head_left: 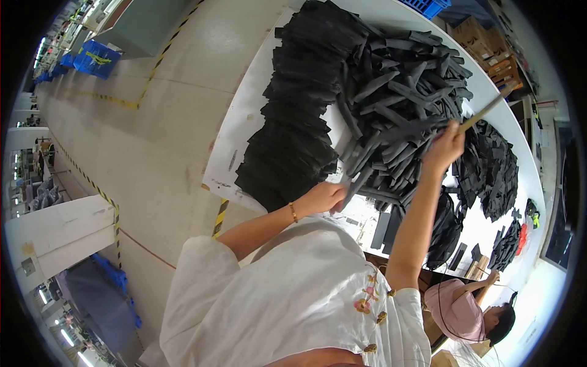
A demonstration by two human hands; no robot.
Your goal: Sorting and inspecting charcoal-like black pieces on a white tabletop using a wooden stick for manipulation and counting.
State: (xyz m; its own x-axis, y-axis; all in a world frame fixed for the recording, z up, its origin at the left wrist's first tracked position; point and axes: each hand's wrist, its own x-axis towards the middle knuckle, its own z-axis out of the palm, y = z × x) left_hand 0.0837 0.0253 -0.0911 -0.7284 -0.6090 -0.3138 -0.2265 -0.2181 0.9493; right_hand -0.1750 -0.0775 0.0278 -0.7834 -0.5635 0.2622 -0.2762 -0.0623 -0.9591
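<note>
My left hand [331, 197] is closed at the near edge of the table, its fingers pinched on the end of a dark fabric strip [358, 185]. Further right and higher, my right hand [446, 147] is wrapped round a thin wooden stick [485, 115] that slants up to the right. Another dark strip [406, 130] runs leftward from my right hand; whether the stick lies inside it I cannot tell. Beneath and beyond my hands is a loose heap of black fabric strips [391, 85]. To its left lies a long overlapping row of flat black pieces [299, 104].
More black piles [498, 174] and a black bag [445, 235] lie along the white table [223, 160] to the right. A co-worker in pink [455, 306] sits at the lower right. A blue crate [428, 6] and cardboard boxes [474, 37] stand beyond the table.
</note>
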